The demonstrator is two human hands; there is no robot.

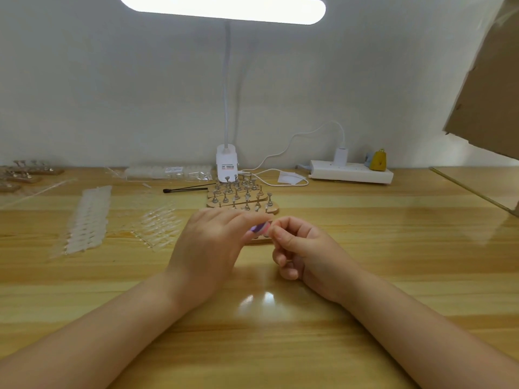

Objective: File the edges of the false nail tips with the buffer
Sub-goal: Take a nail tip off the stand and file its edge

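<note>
A: Near first. Both forearms come in low over the desk (365, 276). What's each hand doing?

B: Left hand (207, 248) has the buffer (260, 229), a pink-purple block poking out past its fingertips, gripped at the hidden end. Right hand (297, 242) is curled, thumb and forefinger pinched together right at the buffer's free end. Prob. a false nail tip in that pinch, but it's too small/blurred to see.

A: So the relation that matters?

B: Buffer's long axis runs roughly left-right, tilted up a bit toward the right hand. Its end touches or nearly touches the right pinch. Hands are level w/ each other, neither clearly nearer. Next stroke would be judged along that axis, short passes across the tip's edge.

A: Farther back?

B: Just behind the hands, a wooden holder (262, 240), mostly hidden. Beyond, more wooden stands w/ metal pegs (238, 196). Clear nail tips (157, 223) and a whitish row (88, 220) lie left. Lamp base (227, 167) and power strip (351, 171) sit by the wall.
</note>
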